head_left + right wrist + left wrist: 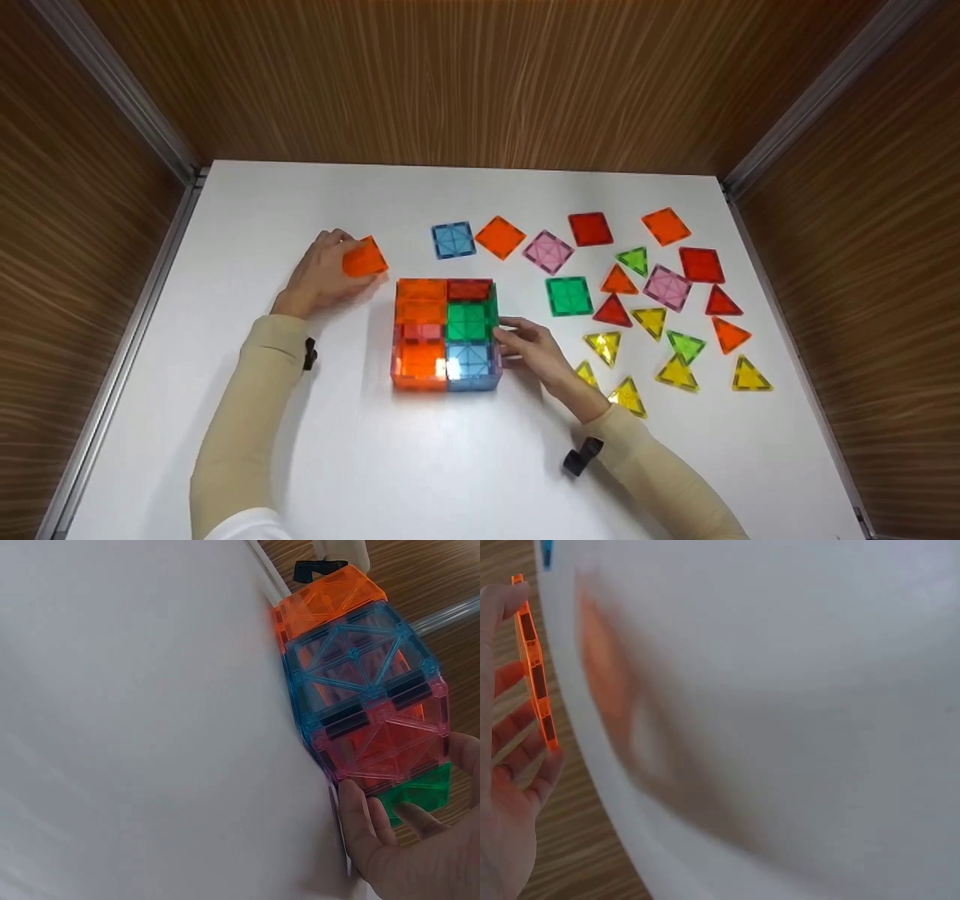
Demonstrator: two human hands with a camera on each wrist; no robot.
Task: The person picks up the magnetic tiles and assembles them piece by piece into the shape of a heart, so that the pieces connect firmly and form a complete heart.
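Between thumb and fingers my left hand (319, 274) pinches an orange square magnetic tile (366, 257), left of and beyond the block. From the left wrist view, that tile (535, 679) appears edge-on, above the white table. A box-like block of see-through magnetic tiles (420, 360) stands mid-table, with orange on its left half and red, green and blue on its right. My right hand (541, 358) rests its extended fingers against the block's right side. In the right wrist view, its fingertips touch near a pink tile (390, 739) and a green tile (424, 791).
Behind the block lie a blue square (453, 240), an orange square (500, 237) and a pink square (548, 251). A green square (568, 296) and several coloured triangles (649, 322) spread to the right. Wood-grain panels (465, 82) enclose the table at back and sides.
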